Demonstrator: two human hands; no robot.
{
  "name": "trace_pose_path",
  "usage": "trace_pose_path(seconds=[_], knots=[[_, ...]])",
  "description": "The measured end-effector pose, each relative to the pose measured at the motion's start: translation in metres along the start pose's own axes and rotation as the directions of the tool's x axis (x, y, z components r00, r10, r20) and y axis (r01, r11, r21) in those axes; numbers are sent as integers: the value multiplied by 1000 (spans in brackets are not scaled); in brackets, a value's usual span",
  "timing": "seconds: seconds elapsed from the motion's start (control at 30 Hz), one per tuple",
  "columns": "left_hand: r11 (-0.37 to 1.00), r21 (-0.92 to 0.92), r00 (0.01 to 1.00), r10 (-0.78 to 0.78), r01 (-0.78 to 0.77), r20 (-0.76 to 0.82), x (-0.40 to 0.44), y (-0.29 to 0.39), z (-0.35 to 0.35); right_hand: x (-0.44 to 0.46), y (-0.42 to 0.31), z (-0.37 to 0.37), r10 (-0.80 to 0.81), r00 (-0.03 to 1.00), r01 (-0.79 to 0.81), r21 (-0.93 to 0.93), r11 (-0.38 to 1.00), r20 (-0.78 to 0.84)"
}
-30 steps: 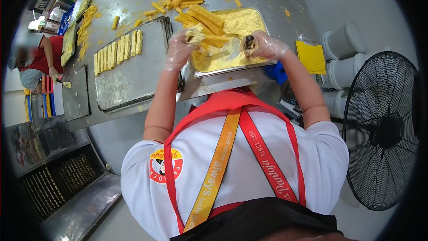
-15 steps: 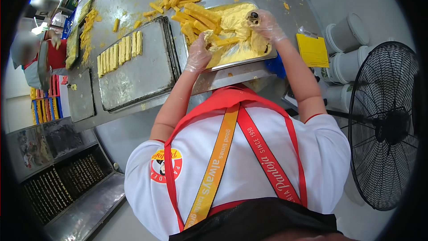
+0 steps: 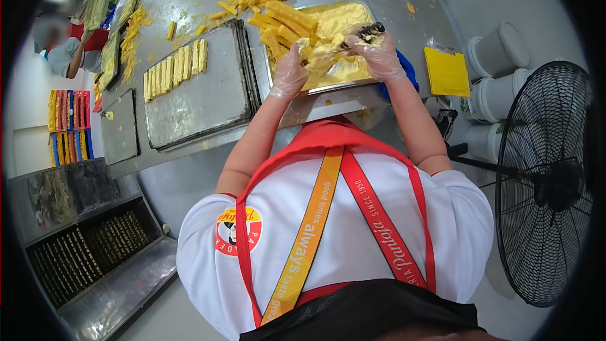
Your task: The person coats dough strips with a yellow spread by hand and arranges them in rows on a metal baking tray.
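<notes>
Head view shows me the left hand (image 3: 290, 74) curled, fingers pinched on a paste-smeared piece (image 3: 322, 55), and the right hand (image 3: 380, 58) wrapped around a dark-handled tool (image 3: 379, 27); blur hides just where tool and piece meet. Both hands are over the near side of the pan (image 3: 344, 84) of yellow paste (image 3: 338, 17), with yellow sticks (image 3: 289, 20) piled at its left. I'd use a light left grip, lay the tool flat, stroke evenly and let excess fall inside the pan
</notes>
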State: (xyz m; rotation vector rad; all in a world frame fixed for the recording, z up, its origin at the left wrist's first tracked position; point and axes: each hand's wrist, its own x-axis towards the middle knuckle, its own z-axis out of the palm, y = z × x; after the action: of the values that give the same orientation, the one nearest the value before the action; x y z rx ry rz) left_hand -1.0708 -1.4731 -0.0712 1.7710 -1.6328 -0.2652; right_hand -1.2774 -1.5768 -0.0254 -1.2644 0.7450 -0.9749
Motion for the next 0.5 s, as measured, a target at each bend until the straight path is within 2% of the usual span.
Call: trace_pose_path(seconds=[0.07, 0.13, 0.17, 0.2, 0.3, 0.33, 0.43, 0.47, 0.5], knots=[[997, 71, 999, 31, -30, -15, 0, -11, 9, -1, 2, 10, 61, 998, -58, 157, 986, -14], [1000, 21, 1000, 24, -24, -4, -1, -9, 7, 16, 11, -8, 70, 991, -95, -237, 967, -110], [1000, -4, 1000, 19, -19, -3, -1, -8, 6, 24, 17, -17, 58, 986, -119, -424, 898, -154], [999, -24, 1000, -21, 21, 4, -1, -5, 4, 19, -8, -11, 75, 971, -201, -598, 776, -229], [983, -58, 984, -168, 171, 60, 0, 6, -7, 7, -18, -3, -1, 997, -38, -463, 886, -83], [970, -51, 968, -230, 236, 97, 1, 13, -12, 5, -9, -1, 73, 997, -74, -104, 992, -15], [906, -98, 897, -383, 411, 222, 4, 26, -26, 0, -1, 6, 43, 999, -45, 71, 996, 25], [877, -124, 867, -421, 464, 265, 5, 28, -29, 14, 27, -14, -26, 1000, 27, -250, 968, 10], [890, -138, 883, -392, 435, 257, 2, 28, -30, 16, 20, -17, -6, 1000, -7, -439, 899, -28]])
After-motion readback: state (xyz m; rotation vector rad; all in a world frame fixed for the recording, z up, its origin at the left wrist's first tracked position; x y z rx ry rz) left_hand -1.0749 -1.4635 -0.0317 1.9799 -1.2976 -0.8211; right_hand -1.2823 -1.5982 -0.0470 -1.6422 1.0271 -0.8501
